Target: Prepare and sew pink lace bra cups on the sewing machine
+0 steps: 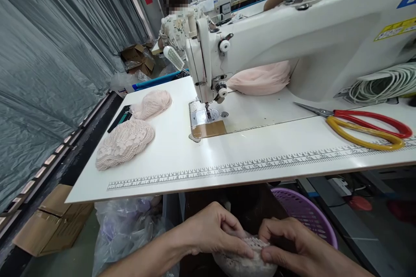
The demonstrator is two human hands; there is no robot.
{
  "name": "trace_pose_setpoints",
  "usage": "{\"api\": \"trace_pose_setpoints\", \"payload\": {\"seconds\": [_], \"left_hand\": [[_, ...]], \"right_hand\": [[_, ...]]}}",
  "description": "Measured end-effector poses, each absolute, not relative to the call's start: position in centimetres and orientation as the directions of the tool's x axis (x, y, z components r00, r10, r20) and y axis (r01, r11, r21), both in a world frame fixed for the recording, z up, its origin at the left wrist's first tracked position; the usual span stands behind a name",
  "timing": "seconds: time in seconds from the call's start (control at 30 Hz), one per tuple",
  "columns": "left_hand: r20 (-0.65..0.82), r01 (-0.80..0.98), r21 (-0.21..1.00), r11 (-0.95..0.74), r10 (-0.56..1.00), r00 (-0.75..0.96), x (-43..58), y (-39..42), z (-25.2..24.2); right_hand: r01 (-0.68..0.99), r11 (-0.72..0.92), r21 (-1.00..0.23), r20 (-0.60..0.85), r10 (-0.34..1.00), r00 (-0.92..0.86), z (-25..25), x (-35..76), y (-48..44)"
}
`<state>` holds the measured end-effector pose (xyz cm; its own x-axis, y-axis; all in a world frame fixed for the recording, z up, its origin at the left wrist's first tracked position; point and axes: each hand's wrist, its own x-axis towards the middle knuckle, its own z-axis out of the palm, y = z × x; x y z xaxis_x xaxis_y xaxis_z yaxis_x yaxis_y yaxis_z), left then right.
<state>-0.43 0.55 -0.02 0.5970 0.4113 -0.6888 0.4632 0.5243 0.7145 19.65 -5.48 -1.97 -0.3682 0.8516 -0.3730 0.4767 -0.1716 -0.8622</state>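
Below the table's front edge, my left hand (224, 236) and my right hand (286, 242) pinch a pale pink lace piece (247, 264) between thumbs and fingers. The piece looks rounded, and its lower part runs out of the frame. On the table's left side lie a lace-covered cup-shaped piece (125, 143) and a smoother pale pink piece (152, 104). A white sewing machine (260, 47) stands over the table, its needle and presser foot (208, 110) above the metal plate. Pink sheer fabric (263, 78) is bunched behind the machine's arm.
Scissors (354, 127) with red and yellow handles lie at the right. A printed ruler (227, 169) runs along the table's front. Below are a purple basket (308, 212), plastic bags (126, 229) and a cardboard box (53, 220). A person (175, 26) sits beyond the machine.
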Motion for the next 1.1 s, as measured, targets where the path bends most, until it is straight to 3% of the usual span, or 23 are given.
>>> {"api": "trace_pose_setpoints", "payload": {"seconds": [0.17,0.37,0.6,0.9,1.1], "left_hand": [[-0.665,0.455,0.739,0.496,0.436,0.606,-1.0,0.3,-0.1],[-0.648,0.447,0.757,0.477,0.457,0.61,-1.6,0.2,-0.3],[-0.603,0.437,0.796,0.419,0.486,0.632,-1.8,-0.2,0.0],[-0.596,0.43,0.801,0.417,0.477,0.646,-1.8,-0.4,0.3],[-0.573,0.426,0.819,0.384,0.501,0.649,-1.8,-0.8,0.8]], "right_hand": [[0.473,-0.092,-0.876,-0.303,0.868,-0.393,-2.2,19.7,-5.8],[0.391,-0.212,-0.896,-0.375,0.833,-0.407,-1.7,19.7,-6.2],[0.508,-0.195,-0.839,-0.427,0.815,-0.392,-1.4,18.5,-5.8],[0.505,-0.152,-0.85,-0.373,0.85,-0.372,-1.4,18.6,-6.4],[0.388,-0.174,-0.905,-0.333,0.858,-0.391,-1.0,18.9,-7.1]]}}
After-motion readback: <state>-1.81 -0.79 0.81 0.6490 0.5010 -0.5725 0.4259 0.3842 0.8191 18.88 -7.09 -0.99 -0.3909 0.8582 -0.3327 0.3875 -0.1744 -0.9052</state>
